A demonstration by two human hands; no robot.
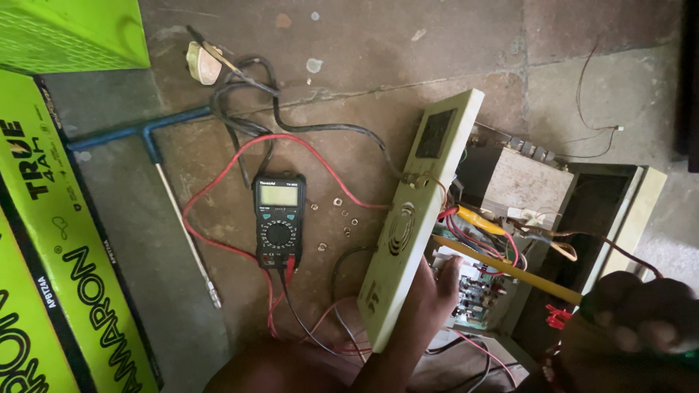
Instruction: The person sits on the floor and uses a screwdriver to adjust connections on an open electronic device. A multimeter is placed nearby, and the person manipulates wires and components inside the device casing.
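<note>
The right hand [641, 316], blurred and cut off by the frame, grips a yellow rod [510, 269]. The left hand [437, 291] reaches into the open cabinet [408, 218], its grip hidden.

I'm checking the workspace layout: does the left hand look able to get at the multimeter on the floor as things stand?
Probably yes. The left hand rests inside the opened unit behind its pale front panel, so it must first draw back round the panel. The multimeter lies nearby on open floor, with only its leads around it.

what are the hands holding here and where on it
The right hand grips a long yellow tool at its near end. The left hand rests on the open unit's front panel, not clearly gripping.
</note>
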